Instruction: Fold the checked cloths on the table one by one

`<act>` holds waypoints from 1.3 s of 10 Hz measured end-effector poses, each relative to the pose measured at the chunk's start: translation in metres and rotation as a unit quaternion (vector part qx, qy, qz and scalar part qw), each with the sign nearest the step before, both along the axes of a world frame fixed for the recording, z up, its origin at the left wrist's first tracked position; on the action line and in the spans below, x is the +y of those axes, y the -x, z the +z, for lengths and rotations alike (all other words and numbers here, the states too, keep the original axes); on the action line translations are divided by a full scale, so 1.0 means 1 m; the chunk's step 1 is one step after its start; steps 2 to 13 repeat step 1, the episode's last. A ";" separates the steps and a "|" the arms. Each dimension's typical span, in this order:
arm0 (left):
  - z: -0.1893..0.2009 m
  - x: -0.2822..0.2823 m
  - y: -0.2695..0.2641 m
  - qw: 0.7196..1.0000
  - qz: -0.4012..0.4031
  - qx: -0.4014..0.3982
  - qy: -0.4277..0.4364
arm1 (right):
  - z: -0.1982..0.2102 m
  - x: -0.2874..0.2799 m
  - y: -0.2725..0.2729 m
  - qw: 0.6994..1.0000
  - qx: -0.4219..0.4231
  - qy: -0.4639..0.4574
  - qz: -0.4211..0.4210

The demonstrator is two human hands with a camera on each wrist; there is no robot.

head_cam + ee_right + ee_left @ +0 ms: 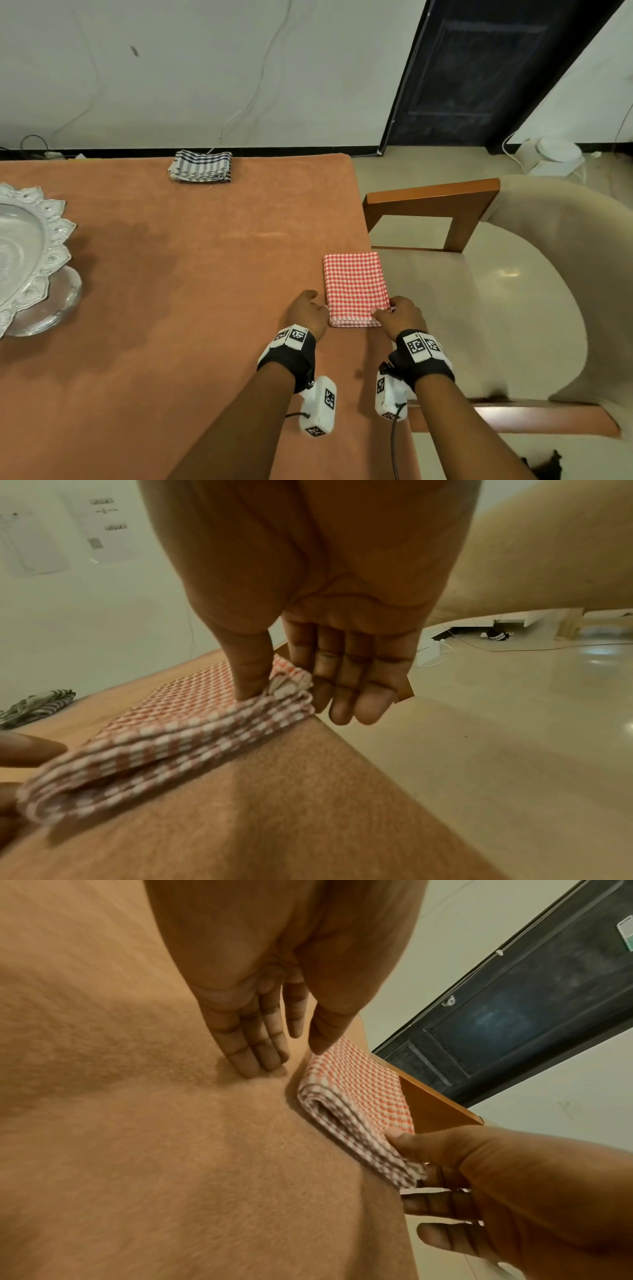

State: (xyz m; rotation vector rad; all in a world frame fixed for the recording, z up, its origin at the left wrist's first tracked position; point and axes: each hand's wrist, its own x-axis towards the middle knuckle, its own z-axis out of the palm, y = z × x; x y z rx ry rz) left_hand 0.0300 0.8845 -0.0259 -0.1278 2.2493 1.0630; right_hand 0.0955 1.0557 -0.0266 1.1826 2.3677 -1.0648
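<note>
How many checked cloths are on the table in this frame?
2. A folded red-and-white checked cloth lies near the table's right edge, between the left hand and the right hand, which pinches its near corner. A folded black-and-white checked cloth sits at the far edge.

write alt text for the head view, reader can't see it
A person's right hand pinches the near right corner of a folded red checked cloth at the right edge of an orange-covered table, while the left hand rests by its near left corner. A folded dark checked cloth lies at the far edge, a glass stand at left.
</note>
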 end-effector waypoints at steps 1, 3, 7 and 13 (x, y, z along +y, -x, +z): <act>-0.002 -0.019 -0.020 1.000 -0.016 0.020 0.018 | 0.008 -0.007 -0.014 0.998 0.007 -0.067 -0.011; -0.002 -0.019 -0.020 1.000 -0.016 0.020 0.018 | 0.008 -0.007 -0.014 0.998 0.007 -0.067 -0.011; -0.002 -0.019 -0.020 1.000 -0.016 0.020 0.018 | 0.008 -0.007 -0.014 0.998 0.007 -0.067 -0.011; -0.002 -0.019 -0.020 1.000 -0.016 0.020 0.018 | 0.008 -0.007 -0.014 0.998 0.007 -0.067 -0.011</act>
